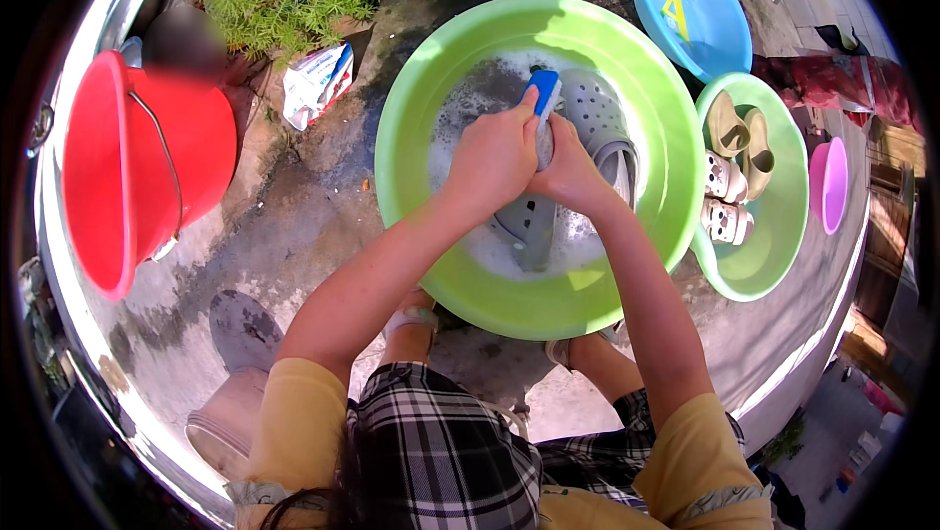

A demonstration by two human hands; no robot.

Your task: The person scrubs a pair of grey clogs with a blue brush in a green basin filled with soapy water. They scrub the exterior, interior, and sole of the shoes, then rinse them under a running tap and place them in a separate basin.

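In front of me sits a big lime-green basin of foamy water. Above the water, my left hand and my right hand meet, both closed around a blue scrub brush with a pale underside. Its blue end sticks up past my thumbs, while my fingers hide the rest. A grey clog with round holes lies in the basin beyond my right hand. Another grey clog is in the suds just below my hands, partly covered by them.
Right of the basin, a lighter green tub holds olive clogs and white patterned clogs. Behind it is a blue basin; a purple basin lies further right. A red bucket and a torn packet are left.
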